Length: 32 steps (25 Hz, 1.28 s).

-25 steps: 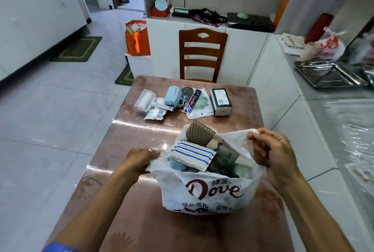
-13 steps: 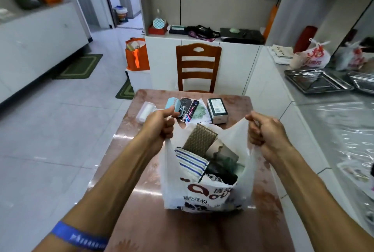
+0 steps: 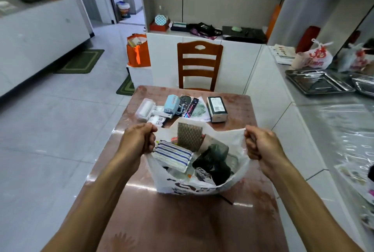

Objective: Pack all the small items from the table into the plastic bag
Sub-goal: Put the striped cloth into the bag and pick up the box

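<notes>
A person stands over a reddish-brown glossy counter [image 3: 182, 221], seen from a head camera looking down at both forearms. The left hand [image 3: 137, 140] is curled tight around the left handle of a white printed plastic bag [image 3: 202, 186], and the right hand [image 3: 261, 146] pinches the right handle the same way.

Half a second ago the hands held the handles high and closer together; now they have dropped lower and pulled apart, stretching the bag's mouth wide open between them. The bag's base rests on the counter, just in front of the person.

Between the hands, inside the bag, lie a blue-and-white striped folded cloth [image 3: 172, 155], a brown woven-pattern flat pouch [image 3: 189, 137] and a dark crumpled bundle [image 3: 212, 162].

Beyond the hands, still on the counter, wait a clear plastic case [image 3: 144, 109], a pale blue small box [image 3: 171, 103], some flat printed packets [image 3: 192, 106] and a grey-and-black rectangular box [image 3: 216, 109]. The wide mouth looks ready to receive them, so the packing seems only partly done.
</notes>
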Each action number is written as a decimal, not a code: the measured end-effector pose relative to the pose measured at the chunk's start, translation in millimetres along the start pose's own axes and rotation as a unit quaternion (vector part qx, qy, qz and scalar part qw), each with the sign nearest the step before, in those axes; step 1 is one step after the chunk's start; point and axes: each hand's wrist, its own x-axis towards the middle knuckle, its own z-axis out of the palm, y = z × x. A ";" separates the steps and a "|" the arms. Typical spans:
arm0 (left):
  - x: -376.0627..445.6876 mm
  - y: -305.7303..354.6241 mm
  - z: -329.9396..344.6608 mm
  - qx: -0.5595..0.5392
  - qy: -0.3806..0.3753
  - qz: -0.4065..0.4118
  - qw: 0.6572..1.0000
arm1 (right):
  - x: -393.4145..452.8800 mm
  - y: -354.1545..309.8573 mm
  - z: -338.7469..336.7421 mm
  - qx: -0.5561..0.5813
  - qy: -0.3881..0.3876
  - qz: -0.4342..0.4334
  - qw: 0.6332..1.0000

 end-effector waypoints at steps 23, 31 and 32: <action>10.0 -11.0 6.4 0.119 -0.036 0.013 0.992 | 13.0 -2.4 17.1 -0.129 -0.012 0.008 0.992; 26.7 -6.6 9.6 0.151 0.045 0.047 0.986 | 31.5 -7.1 13.9 -0.307 0.070 -0.090 0.945; 32.7 -4.7 8.0 0.157 0.069 0.061 0.983 | 35.6 -13.5 15.1 -0.324 0.076 -0.109 0.937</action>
